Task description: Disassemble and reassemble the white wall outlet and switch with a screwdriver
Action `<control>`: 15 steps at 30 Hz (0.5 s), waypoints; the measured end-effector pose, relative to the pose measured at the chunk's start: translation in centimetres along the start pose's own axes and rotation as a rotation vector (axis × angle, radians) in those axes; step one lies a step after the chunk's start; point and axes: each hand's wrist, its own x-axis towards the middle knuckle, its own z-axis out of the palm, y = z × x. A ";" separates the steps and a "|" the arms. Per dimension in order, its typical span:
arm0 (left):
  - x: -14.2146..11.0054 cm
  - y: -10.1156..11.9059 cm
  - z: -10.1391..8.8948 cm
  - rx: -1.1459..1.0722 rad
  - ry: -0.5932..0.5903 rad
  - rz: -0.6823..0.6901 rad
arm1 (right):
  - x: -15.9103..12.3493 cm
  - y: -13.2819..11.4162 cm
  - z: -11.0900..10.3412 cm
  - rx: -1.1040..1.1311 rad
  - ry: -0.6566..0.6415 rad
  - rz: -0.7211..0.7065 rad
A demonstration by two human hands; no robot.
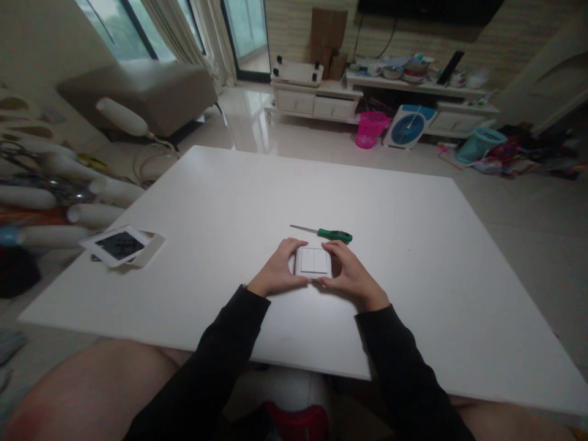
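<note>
A white square wall switch (313,261) with two rocker panels lies on the white table (229,208) in front of me. My left hand (277,269) grips its left side, fingers curled over the top edge and thumb at the bottom. On its right side my right hand (350,274) holds it the same way. A screwdriver with a green handle (327,233) lies just beyond the switch, its metal shaft pointing left, close to my right fingertips but apart from them.
A small open cardboard box (123,246) with a dark inside sits at the table's left edge. White tubes and clutter (55,196) lie left of the table. Beyond it are a grey sofa (142,92), a pink basket (370,128) and a low white cabinet (316,101).
</note>
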 end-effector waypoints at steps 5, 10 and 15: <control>0.1 0.1 0.0 0.011 -0.011 0.017 | -0.1 0.1 0.2 0.008 0.003 0.009; 0.0 -0.1 0.1 0.008 -0.013 0.010 | -0.3 0.3 0.4 0.016 0.018 0.015; 0.0 -0.4 0.2 -0.015 -0.021 0.044 | -0.3 0.5 0.5 0.012 -0.004 0.003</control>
